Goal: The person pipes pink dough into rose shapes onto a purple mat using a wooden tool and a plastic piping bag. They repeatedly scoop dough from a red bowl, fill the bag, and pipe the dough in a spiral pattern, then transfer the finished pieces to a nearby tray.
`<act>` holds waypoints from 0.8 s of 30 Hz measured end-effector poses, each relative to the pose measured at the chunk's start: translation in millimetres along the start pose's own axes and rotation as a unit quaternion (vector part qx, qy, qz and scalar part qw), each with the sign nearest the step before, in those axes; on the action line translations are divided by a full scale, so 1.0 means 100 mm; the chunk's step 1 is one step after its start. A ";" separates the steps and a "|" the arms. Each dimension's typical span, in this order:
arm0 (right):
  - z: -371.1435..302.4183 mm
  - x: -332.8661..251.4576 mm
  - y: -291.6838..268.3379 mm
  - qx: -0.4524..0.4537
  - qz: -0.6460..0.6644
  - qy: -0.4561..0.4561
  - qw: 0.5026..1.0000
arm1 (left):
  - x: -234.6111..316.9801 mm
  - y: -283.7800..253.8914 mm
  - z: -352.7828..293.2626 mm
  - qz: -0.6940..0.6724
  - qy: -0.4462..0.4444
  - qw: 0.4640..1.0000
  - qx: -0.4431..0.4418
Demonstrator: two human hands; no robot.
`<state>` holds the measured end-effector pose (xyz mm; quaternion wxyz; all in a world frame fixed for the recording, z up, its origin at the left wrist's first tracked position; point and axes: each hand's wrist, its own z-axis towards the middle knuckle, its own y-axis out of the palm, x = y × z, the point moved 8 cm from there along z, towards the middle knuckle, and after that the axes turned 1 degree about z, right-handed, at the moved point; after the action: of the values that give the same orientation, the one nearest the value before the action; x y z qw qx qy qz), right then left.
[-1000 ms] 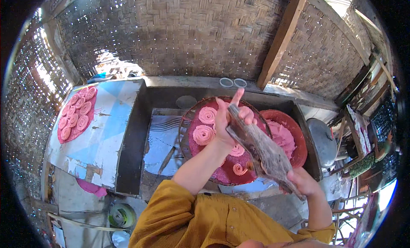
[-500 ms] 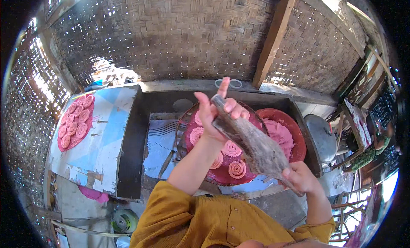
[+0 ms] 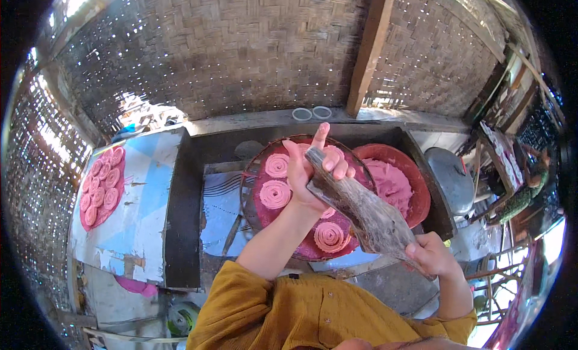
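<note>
The left hand (image 3: 320, 168) curls round the top end of the wood (image 3: 376, 220), one finger up. The right hand (image 3: 431, 254) grips its low end. It's mid-frame, over the tray (image 3: 265, 215) of pink swirls (image 3: 329, 237). This looks like a two-hand step; next needs a firm hold, I think.

A round tray (image 3: 268, 216) bearing coiled rosettes (image 3: 276, 194) sits inside a walled frame (image 3: 183, 223), with a basin (image 3: 421, 190) of dough (image 3: 385, 181) just to its right. Over the tray's right part, a wooden tool (image 3: 367, 214) slants from the left hand (image 3: 308, 172) at its far end to the right hand (image 3: 432, 255) at its near end. Left of the frame stands a table (image 3: 147, 193) with more rosettes; right of it, a lidded pot (image 3: 450, 181). Behind, two rings (image 3: 301, 119) rest on a ledge (image 3: 241, 122) before the woven wall (image 3: 241, 55), left of a wooden post (image 3: 370, 55).
</note>
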<state>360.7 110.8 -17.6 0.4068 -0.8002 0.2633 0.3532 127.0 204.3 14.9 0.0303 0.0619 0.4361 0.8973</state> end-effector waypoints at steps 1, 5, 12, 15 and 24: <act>0.01 0.01 -0.02 0.010 -0.012 -0.003 1.000 | -0.01 -0.01 0.03 0.003 -0.004 1.000 0.000; 0.04 -0.05 -0.03 0.052 -0.039 -0.054 0.996 | -0.03 -0.02 0.11 0.017 -0.020 0.999 0.019; 0.12 -0.22 0.04 0.112 0.000 -0.130 0.985 | -0.31 -0.57 -0.04 0.378 -0.252 0.876 0.163; 0.24 -0.08 0.02 0.133 -0.034 -0.139 0.981 | -0.47 -1.01 -0.55 0.538 -0.357 0.747 0.159; 0.37 -0.10 0.04 0.153 -0.039 -0.137 0.978 | -0.44 -1.01 -0.74 0.538 -0.397 0.703 0.241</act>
<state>338.1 141.2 -27.3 0.5703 -0.6823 0.2243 0.3988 160.5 204.2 -113.9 -0.3035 0.6416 0.4775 0.5180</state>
